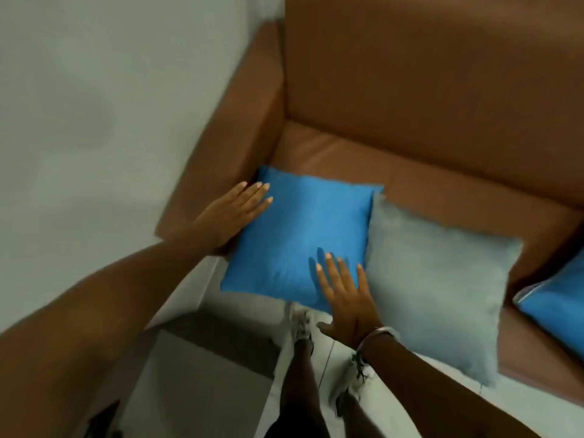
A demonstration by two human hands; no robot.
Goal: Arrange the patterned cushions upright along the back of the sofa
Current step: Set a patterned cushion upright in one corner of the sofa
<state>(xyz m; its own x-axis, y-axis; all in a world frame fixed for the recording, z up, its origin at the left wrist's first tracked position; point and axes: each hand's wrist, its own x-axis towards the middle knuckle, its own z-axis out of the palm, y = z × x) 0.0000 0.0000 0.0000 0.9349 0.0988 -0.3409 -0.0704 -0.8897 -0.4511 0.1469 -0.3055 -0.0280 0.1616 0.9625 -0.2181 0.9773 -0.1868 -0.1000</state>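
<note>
A bright blue cushion [303, 235] lies flat on the seat of the brown sofa [426, 90], at its left end beside the armrest, its near edge hanging over the seat front. My left hand [234, 213] rests flat against the cushion's left edge, fingers apart. My right hand [344, 295] lies flat on its near right corner, fingers spread. A pale grey-blue cushion [442, 279] lies flat right beside it, touching. A second blue cushion [556, 308] shows partly at the right edge. The picture is blurred, so no pattern shows on the cushions.
The sofa's left armrest [227, 143] stands against a pale wall [94, 121]. The backrest rises behind a bare strip of seat [410, 172]. Below are a pale floor, my legs and shoes [303, 327], and a grey box-like object [196, 368].
</note>
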